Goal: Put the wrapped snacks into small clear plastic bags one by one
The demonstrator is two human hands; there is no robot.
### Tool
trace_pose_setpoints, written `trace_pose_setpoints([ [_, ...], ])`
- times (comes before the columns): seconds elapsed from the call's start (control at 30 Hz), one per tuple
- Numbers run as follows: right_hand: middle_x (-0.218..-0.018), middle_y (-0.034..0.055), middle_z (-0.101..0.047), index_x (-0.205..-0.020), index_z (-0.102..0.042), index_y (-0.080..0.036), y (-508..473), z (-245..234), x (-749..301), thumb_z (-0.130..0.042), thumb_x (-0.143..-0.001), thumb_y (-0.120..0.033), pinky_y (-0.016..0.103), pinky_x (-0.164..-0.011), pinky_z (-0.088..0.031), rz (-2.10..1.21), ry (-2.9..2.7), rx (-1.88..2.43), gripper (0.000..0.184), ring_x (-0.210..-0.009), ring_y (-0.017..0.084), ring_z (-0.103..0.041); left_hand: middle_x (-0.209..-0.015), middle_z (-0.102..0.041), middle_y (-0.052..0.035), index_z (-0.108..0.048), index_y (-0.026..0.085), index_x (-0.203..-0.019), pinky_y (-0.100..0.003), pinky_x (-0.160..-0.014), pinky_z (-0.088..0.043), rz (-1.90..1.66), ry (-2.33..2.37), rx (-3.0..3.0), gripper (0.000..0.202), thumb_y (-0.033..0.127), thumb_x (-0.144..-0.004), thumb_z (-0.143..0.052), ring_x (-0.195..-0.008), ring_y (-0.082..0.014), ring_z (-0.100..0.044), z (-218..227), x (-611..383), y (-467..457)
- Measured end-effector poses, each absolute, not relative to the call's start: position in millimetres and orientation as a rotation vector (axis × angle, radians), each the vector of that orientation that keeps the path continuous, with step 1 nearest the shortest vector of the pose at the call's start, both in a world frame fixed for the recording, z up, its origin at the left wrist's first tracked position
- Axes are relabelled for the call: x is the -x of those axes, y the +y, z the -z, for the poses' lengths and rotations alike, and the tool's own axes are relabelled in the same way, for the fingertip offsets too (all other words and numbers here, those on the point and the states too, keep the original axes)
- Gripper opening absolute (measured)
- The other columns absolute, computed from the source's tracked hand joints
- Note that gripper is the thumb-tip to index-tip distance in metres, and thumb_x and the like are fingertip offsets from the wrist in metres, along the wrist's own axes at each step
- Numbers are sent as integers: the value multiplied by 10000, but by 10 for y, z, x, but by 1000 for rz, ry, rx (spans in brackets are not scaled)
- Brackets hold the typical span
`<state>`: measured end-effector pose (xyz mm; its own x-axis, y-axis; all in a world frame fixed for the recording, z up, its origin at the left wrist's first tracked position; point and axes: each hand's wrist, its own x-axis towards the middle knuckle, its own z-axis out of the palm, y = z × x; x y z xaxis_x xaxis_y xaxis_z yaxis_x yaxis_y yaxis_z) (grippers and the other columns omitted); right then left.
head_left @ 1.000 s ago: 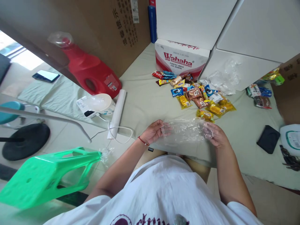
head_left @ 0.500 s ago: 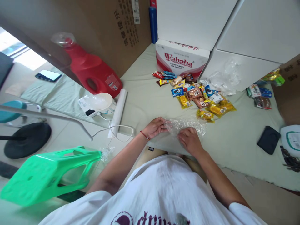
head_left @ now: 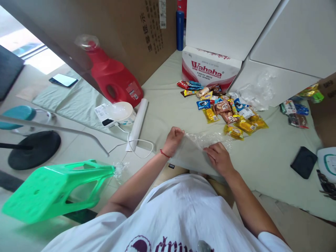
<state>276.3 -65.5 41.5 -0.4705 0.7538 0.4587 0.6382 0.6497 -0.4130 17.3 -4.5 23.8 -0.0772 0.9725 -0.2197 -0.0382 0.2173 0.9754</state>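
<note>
Big white boxes (head_left: 228,24) and a brown cardboard box (head_left: 118,31) stand along the far edge of the surface (head_left: 168,101), which is covered in pale green cloth; set back like this, they wall in the flat area in front of the person. A green plastic stool (head_left: 57,185) lies tipped on its side on the floor at near left. A red jug (head_left: 115,78) leans at far left beside the cardboard box. A red-and-white Wahaha carton (head_left: 210,68) sits against the white boxes, and just in front of it a heap of wrapped snacks (head_left: 225,110) is spread loosely, near the hands. A white roll (head_left: 138,122) lies left of centre, and a small black pouch (head_left: 301,161) lies apart at right.

The clear plastic bag (head_left: 202,140) lies at near centre, between the hands and just short of the snacks. It is limp and crinkled, probably why both hands are on it. The left hand (head_left: 174,139) is curled, pinching the bag's left edge and lifting it a little. The right hand (head_left: 219,159) rests with its fingers together on the bag's near right part; I cannot tell whether it pinches the film or only presses it down
</note>
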Motion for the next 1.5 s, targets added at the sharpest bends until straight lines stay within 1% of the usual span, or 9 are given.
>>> trace_pose_setpoints([
  [0.17, -930, 77, -662, -1160, -743, -249, -576, -424, -2816, -516, -1006, -125, 351, -769, -465, -221, -2355, 1060, 301, -861, 213, -502, -1396, -589, -138, -598, 223, -1326, -453, -1104, -395, -1104, 1110, -1901, 476, 467, -918, -625, -1327, -284, -477, -569, -116, -23],
  [0.3, -951, 71, -680, -1143, -762, -270, -557, -414, -2868, -557, -1000, -147, 359, -776, -456, -194, -2366, 1046, 279, -871, 209, -522, -1080, -735, -76, -735, 230, -1025, -428, -1075, -381, -670, 886, -2043, 277, 463, -883, -684, -1152, -269, -579, -562, -140, 141],
  [0.47, -1104, 66, -698, -1079, -783, -297, -626, -317, -2998, -604, -963, -114, 376, -836, -486, -157, -2246, 1089, 281, -963, 216, -548, -783, -648, -30, -679, 177, -864, -299, -756, -464, -624, 984, -1737, 390, 527, -957, -534, -758, -167, -578, -310, -130, 219],
  [0.63, -1042, 46, -714, -1085, -782, -307, -680, -255, -3046, -636, -946, -99, 368, -821, -498, -166, -2187, 1109, 289, -931, 211, -546, -1114, -660, -106, -695, 203, -1124, -406, -1006, -436, -669, 757, -2075, 553, 604, -756, -793, -1066, -260, -559, -317, -167, 40],
  [0.73, -1019, 39, -718, -1087, -778, -308, -660, -244, -3058, -649, -945, -108, 364, -806, -502, -177, -2163, 1098, 278, -908, 208, -539, -1111, -674, -108, -751, 237, -1025, -442, -1050, -384, -562, 727, -2224, 328, 499, -829, -763, -1108, -277, -537, -314, -201, -24],
  [0.87, -1062, 41, -723, -1052, -787, -309, -676, -209, -3097, -656, -942, -113, 370, -815, -511, -147, -2153, 1094, 259, -926, 209, -553, -878, -692, -71, -722, 211, -847, -382, -972, -421, -653, 784, -2015, 247, 413, -949, -622, -936, -207, -569, -248, -201, 12],
  [1.03, -1128, 49, -727, -1059, -788, -307, -829, -136, -3124, -647, -955, -125, 377, -833, -527, -105, -2142, 1087, 253, -964, 208, -597, -816, -656, -22, -665, 176, -833, -288, -763, -432, -586, 874, -1604, 316, 489, -879, -678, -767, -141, -542, -202, -227, 57],
  [1.23, -1125, 48, -753, -1086, -799, -343, -1079, -48, -3216, -653, -960, -175, 422, -800, -551, -39, -2096, 1222, 257, -938, 239, -619, -808, -667, -13, -576, 185, -869, -255, -705, -454, -805, 938, -1195, 405, 559, -823, -723, -763, -128, -619, -227, -260, 125],
  [1.5, -1022, 22, -780, -1107, -776, -336, -1386, -22, -3558, -614, -973, -173, 438, -785, -505, -164, -2224, 1248, 266, -900, 242, -611, -740, -670, -7, -489, 209, -832, -214, -549, -472, -960, 1457, -614, 208, 291, -788, -675, -642, -125, -664, -275, -98, 27],
])
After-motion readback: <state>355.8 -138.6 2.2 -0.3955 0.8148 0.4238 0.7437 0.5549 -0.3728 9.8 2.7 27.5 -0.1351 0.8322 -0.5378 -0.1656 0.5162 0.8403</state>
